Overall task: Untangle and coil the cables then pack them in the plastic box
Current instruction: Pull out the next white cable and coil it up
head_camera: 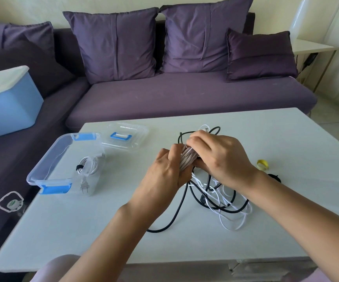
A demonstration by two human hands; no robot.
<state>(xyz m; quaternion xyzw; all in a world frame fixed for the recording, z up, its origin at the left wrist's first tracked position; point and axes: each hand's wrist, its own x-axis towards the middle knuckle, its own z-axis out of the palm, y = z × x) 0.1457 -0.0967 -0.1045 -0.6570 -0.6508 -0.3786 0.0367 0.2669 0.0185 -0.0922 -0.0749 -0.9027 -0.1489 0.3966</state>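
Both hands are closed round a white coil (pixel 187 159), held over the tabletop (pixel 286 139): the left hand (pixel 164 174) grips its near end, and the right hand (pixel 215 157) is curled over its far end. One tied cable (pixel 87 165) lies in the box (pixel 44 159). Turns are best kept even, the tail being drawn free of the black cable (pixel 223 210). The coil's long axis points away from the person, leaning slightly right.

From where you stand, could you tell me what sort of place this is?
Probably a home living room: a purple sofa with cushions stands behind the white table, a side table beside it.
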